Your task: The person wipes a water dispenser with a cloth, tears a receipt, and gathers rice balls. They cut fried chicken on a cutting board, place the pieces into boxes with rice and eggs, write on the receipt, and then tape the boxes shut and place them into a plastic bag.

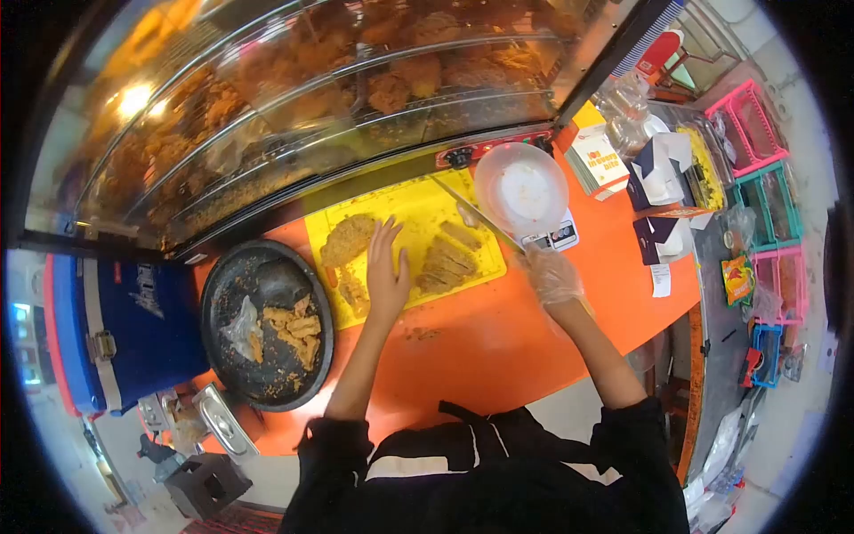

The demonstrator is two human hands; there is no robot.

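Note:
My left hand lies flat and bare on the yellow cutting board, fingers spread, between a whole fried cutlet and a cutlet cut into strips. In a thin clear glove, my right hand grips the handle of a long knife. Its blade slants up and left over the board, above the sliced strips. Both sleeves are black.
A round black tray with fried pieces and a crumpled plastic bag sits left of the board on the orange counter. A clear bowl rests on a small scale. Behind stands a glass warmer of fried chicken. Boxes and coloured baskets fill the right.

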